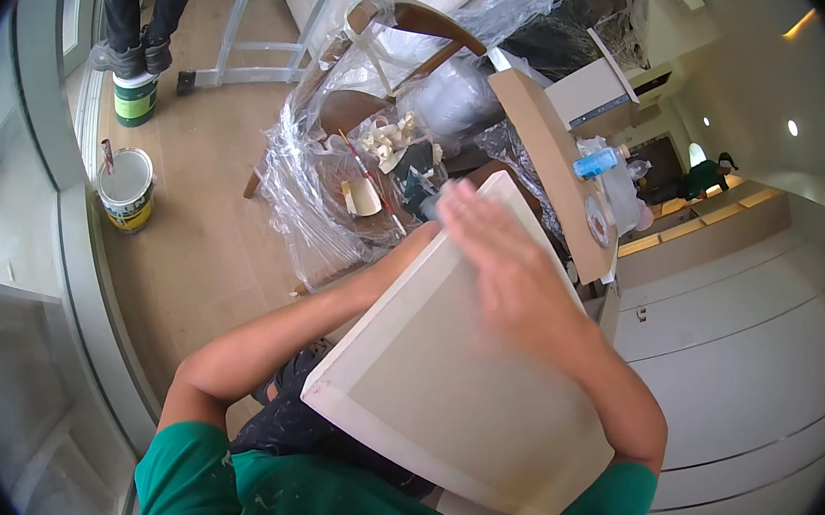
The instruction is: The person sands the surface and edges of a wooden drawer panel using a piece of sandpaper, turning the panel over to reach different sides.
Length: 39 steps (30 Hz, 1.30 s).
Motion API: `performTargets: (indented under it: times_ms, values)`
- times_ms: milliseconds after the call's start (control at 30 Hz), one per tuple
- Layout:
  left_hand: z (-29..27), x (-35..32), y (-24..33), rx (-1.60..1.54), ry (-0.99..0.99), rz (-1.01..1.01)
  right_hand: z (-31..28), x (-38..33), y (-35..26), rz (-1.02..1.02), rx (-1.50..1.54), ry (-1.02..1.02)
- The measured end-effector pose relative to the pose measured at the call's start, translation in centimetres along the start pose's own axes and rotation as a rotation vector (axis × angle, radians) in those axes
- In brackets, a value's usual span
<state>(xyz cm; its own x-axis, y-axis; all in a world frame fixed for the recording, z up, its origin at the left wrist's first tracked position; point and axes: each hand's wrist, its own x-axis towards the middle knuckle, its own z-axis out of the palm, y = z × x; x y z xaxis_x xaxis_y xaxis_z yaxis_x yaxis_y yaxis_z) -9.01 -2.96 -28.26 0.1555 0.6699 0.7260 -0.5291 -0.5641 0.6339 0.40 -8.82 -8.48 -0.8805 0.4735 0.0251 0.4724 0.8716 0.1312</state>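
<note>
A large pale, off-white panel (452, 362) with a raised border leans across my lap, tilted. Over its upper part is my right hand (506, 277), smeared by motion, its fingers toward the far left edge. A small greyish patch shows at the fingertips; I cannot make out whether the hand holds something. My left arm reaches along the panel's left side, and my left hand (421, 241) is mostly hidden behind that edge.
Ahead, a wooden chair (427, 20) is draped in clear plastic sheeting (289, 184), with scraps and a brush on it. An open paint bucket (127, 177) stands left. Another person's feet (132, 57) rest on a green-white bucket (134, 108) beside a ladder (245, 29). A cardboard-brown board (553, 162) holds a blue bottle (598, 162).
</note>
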Motion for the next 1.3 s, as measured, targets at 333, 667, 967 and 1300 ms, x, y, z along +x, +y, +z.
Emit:
performTargets:
  times_ms: [333, 667, 967, 1300]
  values:
    - [0.0, 0.7, 1.0, 0.02, 0.001, 0.006, 0.7, -0.1, 5.1, 0.218, -0.003, 0.098]
    - [-0.3, 1.3, 1.7, 0.046, 0.01, 0.005, 1.0, -0.8, -2.7, 0.049, -0.084, -0.038]
    - [0.0, 1.3, 1.9, 0.049, 0.018, 0.001, 2.2, -1.9, -6.0, -0.077, 0.042, -0.005]
    - [-0.1, 1.5, 2.8, 0.073, 0.018, -0.001, 1.9, -0.9, -3.6, 0.064, 0.03, 0.041]
